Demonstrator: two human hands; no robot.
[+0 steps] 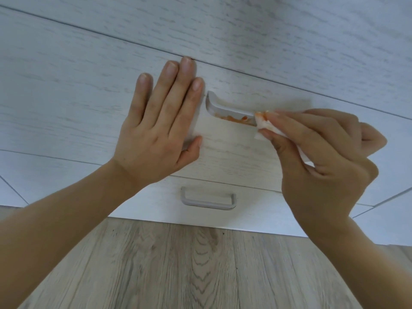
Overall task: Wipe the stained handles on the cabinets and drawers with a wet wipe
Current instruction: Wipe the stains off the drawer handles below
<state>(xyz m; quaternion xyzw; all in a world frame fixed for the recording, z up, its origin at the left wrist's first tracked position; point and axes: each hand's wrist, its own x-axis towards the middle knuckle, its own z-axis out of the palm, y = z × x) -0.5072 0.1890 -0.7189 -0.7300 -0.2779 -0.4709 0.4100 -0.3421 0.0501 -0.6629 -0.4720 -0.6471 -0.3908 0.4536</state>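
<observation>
View from the head camera, looking down a bank of pale wood-grain drawer fronts toward the floor. The left hand [156, 128] lies flat on the middle drawer front [66, 103], fingers straight and close together, thumb spread toward the right; it holds nothing. Just right of its fingertips sits the stained handle [225, 109], a grey bar handle mounted on the same drawer front. Orange smears cover the underside of the bar along its middle and right portion; the left end of the bar appears clean. The right hand [316, 157] pinches a folded white wet wipe [264, 124] between thumb and fingers, the remaining fingers curled behind. The leading edge of the wipe touches the right end of the stained handle and carries an orange mark where it meets the bar. The right end of the handle is hidden behind the wipe and fingers. Below, on the next drawer front [160, 201], a second grey handle [208, 200] shows no visible stain and neither hand touches it. A wood-pattern floor [189, 268] fills the lower part of the view.
</observation>
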